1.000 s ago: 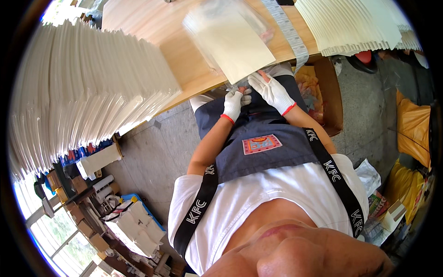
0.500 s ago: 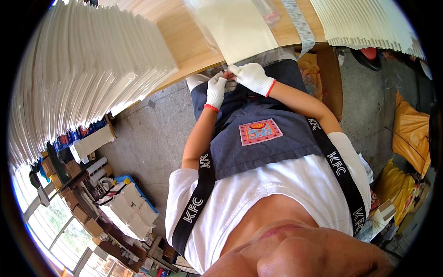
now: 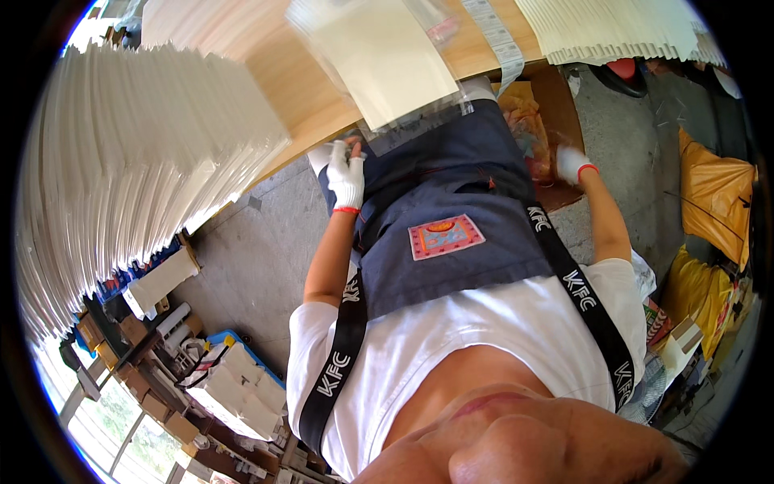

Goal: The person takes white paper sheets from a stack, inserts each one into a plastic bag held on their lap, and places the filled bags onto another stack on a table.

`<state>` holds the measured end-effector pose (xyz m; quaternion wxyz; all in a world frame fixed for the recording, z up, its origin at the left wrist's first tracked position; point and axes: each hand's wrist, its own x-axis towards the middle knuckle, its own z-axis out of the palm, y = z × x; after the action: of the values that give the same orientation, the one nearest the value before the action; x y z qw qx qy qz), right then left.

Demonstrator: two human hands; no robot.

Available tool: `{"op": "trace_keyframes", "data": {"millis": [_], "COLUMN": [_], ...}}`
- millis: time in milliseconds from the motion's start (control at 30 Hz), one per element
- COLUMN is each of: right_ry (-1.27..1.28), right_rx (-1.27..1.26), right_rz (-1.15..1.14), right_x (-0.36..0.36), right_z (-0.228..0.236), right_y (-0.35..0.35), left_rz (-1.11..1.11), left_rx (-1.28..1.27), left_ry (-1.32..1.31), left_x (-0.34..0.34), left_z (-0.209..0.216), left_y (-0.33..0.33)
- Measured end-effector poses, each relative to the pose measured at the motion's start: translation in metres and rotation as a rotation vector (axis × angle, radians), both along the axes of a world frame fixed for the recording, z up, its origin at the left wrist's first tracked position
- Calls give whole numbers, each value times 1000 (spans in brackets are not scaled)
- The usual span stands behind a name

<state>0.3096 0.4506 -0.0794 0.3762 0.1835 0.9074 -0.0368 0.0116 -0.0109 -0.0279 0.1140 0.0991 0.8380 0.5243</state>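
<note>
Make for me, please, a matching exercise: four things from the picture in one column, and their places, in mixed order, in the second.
Things:
1. Left hand
2. Right hand
3. Cream sheet
4. Orange bag

Places:
A. at the far right of the view
B. on the wooden table, its near end overhanging
C. by the brown cardboard box
D. near the table edge, beside the big stack

Pairs: 1-D, 2-C, 3-B, 4-A

A packing workshop, apparently: a cream rectangular sheet, clear plastic and a white paper label strip lie on a pale wooden worktop; tall banked white plastic-wrapped sheets and brown cardboard boxes stand nearby.
</note>
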Motion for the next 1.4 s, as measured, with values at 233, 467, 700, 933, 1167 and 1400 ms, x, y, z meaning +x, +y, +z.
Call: {"op": "trace_keyframes", "data": {"millis": [233, 467, 700, 933, 1167, 1400], "right_ry": [935, 1222, 1102, 1640, 943, 1079], "right_rx": [-127, -494, -778, -297, -855, -1001], "right_rz": [68, 24, -1178, -1267, -811, -700], "right_x": [-168, -216, -231, -197, -151, -143], "right_z": [114, 73, 37, 10, 29, 160], "right_y": [-113, -146, -194, -88, -18, -73], "left_rz": [-442, -205, 433, 544, -225, -516], "left_rx": [-375, -52, 869, 1398, 560, 443], "left_ry": [909, 456, -440, -1085, -1122, -968], "left_x": [-15, -10, 2, 20, 31, 40], "left_z": [26, 16, -20, -106, 1, 57], "left_y": [17, 19, 59, 30, 125, 220]}}
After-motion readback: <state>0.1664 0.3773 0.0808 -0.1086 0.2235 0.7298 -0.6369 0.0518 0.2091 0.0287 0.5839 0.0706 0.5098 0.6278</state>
